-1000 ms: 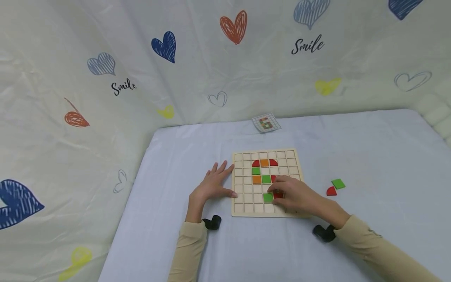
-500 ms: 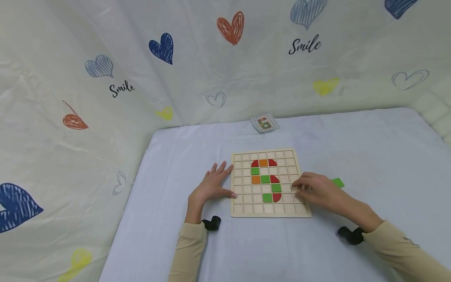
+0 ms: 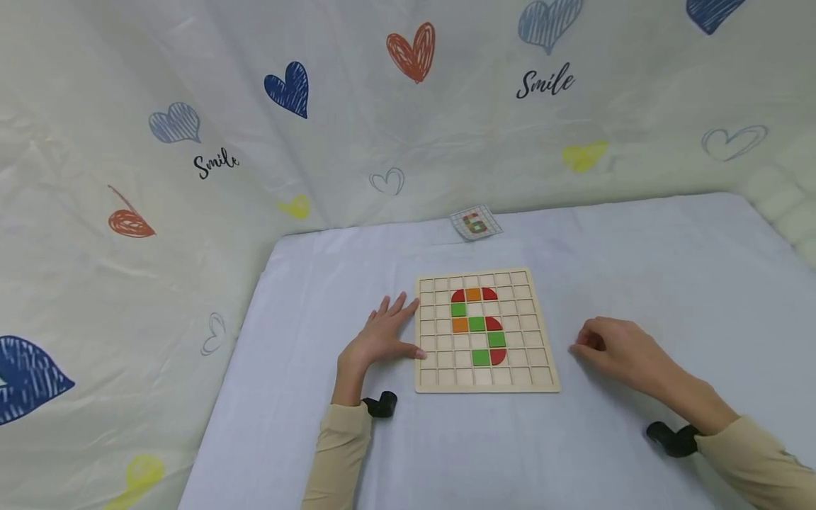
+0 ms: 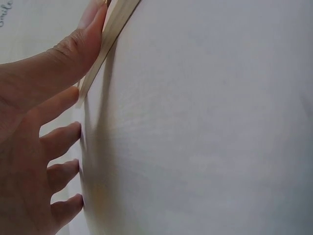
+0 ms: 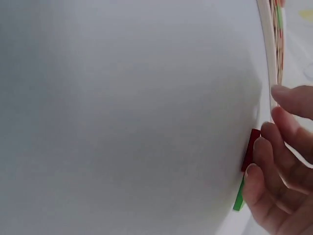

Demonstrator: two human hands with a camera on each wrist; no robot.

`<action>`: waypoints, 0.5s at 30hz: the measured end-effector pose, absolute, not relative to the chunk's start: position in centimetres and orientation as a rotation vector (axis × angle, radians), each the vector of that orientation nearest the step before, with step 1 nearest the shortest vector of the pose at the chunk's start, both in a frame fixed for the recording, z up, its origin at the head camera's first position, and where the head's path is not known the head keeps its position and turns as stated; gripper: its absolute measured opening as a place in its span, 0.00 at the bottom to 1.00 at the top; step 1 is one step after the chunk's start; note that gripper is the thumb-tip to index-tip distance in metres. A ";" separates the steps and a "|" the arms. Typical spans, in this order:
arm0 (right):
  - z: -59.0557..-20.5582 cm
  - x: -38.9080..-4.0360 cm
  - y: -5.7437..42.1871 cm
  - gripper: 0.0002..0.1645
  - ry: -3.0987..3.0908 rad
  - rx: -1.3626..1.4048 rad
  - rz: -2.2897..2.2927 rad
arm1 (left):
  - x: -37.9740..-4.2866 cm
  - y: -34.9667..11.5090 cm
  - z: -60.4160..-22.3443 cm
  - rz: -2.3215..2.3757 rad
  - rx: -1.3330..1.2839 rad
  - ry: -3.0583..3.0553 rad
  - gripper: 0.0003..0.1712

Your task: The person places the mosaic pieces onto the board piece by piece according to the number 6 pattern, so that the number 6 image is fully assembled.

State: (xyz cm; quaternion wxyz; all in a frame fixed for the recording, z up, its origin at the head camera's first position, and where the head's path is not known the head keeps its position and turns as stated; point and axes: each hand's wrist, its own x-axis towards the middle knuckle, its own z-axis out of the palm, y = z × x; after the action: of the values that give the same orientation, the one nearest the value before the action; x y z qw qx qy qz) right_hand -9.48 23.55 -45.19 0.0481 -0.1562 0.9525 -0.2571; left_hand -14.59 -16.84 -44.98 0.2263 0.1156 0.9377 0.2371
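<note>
A square wooden grid board (image 3: 436, 378) lies on the table in the head view. Red quarter-round, orange square and green square tiles (image 3: 496, 339) sit in its cells. My left hand (image 3: 379, 336) is spread at the board's left edge, its thumb touching the rim, as the left wrist view also shows. To the right of the board is my right hand (image 3: 627, 350), fingers loosely bent and nothing visible between them. Close by its fingers in the right wrist view lie a loose red tile (image 5: 250, 151) and a loose green tile (image 5: 238, 197); in the head view the hand hides both.
Near the table's back edge lies a small card (image 3: 474, 223) printed with a coloured grid pattern. A white cloth (image 3: 357, 453) covers the table. Behind it hangs a sheet (image 3: 344, 134) with hearts and lettering. Black wrist cameras (image 3: 381, 404) sit at both sleeves.
My right hand has moved rightward off the board to over the loose tiles. A green tile that it covered on the board now shows. My left hand has stayed at the board's edge.
</note>
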 end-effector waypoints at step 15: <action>-44.7 -8.1 26.0 0.27 2.924 -0.131 -0.644 | -14.6 -16.8 -45.1 0.656 0.336 2.585 0.61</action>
State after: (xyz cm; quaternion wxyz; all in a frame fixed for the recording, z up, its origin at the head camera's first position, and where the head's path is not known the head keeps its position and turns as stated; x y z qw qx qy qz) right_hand -8.14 26.04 -44.68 0.0722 -0.0435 0.9731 -0.2142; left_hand -14.64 -16.85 -45.07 0.2250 0.1219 0.9370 0.2378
